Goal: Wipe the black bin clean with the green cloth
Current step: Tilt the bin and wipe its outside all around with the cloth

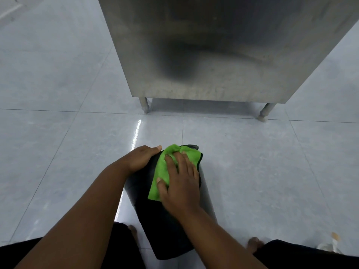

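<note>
Black bin (143,206) on its side, left hand (140,159) gripping it, right hand (179,183) (flat) pressing green cloth (162,171)

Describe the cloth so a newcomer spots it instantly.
Below the steel cabinet, a black bin lies on the grey tiled floor. The cloth is draped over it, pressed flat under the right hand. It is the only bright green thing.
</note>
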Demonstrator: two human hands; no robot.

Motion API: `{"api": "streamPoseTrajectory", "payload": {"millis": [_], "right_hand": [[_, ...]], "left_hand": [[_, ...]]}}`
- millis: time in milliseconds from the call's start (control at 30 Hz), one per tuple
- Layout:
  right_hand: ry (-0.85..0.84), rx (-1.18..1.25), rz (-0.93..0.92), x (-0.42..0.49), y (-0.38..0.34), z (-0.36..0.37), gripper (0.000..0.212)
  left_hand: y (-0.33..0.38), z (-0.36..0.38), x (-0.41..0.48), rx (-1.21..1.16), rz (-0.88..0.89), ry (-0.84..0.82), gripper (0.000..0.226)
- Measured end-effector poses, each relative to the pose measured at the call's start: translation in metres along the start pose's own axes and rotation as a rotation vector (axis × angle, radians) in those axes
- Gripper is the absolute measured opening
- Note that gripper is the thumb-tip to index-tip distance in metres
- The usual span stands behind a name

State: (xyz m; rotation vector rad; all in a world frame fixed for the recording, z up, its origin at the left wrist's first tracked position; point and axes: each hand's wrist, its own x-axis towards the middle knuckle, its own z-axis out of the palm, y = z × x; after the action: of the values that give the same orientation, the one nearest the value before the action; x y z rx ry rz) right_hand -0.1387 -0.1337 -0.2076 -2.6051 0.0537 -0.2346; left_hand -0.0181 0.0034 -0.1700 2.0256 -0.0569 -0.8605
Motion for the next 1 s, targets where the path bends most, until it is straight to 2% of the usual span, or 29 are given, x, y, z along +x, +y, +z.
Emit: {"api": "streamPoseTrajectory", "payload": {"millis": [133,233,267,333,433,567,700,833,933,1000], "right_hand": [[-0.038,-0.07,-0.098,0.001,0.013,0.002,0.063],[-0.069,-0.172,-0.455,-0.011,0.008,0.004,0.058],[-0.088,-0.181,-0.529,-0.011,0.008,0.004,0.056],[-0.097,-0.173,-0.558,-0.002,0.014,0.002,0.058],[-0.103,-0.13,-0.486,0.009,0.028,-0.005,0.065],[-0.08,0.004,-0.236,0.014,0.048,-0.013,0.07],[-0.073,0.037,-0.138,0.01,0.05,-0.011,0.069],[-0.09,0.226,0.277,-0.008,0.065,-0.007,0.085],[-0.158,0.197,0.308,-0.03,0.074,-0.007,0.102],[-0.139,0.116,0.234,-0.04,0.062,-0.006,0.1]], "left_hand": [[-0.001,0.003,-0.005,-0.029,0.001,0.007,0.054],[0.003,0.004,-0.005,-0.011,0.011,0.014,0.056],[0.003,0.003,-0.004,-0.022,0.002,-0.003,0.057],[0.004,0.002,-0.002,-0.034,-0.019,-0.028,0.056],[0.004,0.003,0.002,-0.022,-0.023,-0.011,0.058],[0.003,0.005,0.003,0.024,-0.028,0.008,0.056],[0.005,0.008,0.004,0.048,-0.002,0.083,0.057],[-0.006,0.003,0.004,0.078,-0.008,0.152,0.068],[-0.019,-0.006,0.005,-0.042,0.002,0.194,0.073],[-0.033,-0.011,0.005,-0.174,0.025,0.225,0.07]]}}
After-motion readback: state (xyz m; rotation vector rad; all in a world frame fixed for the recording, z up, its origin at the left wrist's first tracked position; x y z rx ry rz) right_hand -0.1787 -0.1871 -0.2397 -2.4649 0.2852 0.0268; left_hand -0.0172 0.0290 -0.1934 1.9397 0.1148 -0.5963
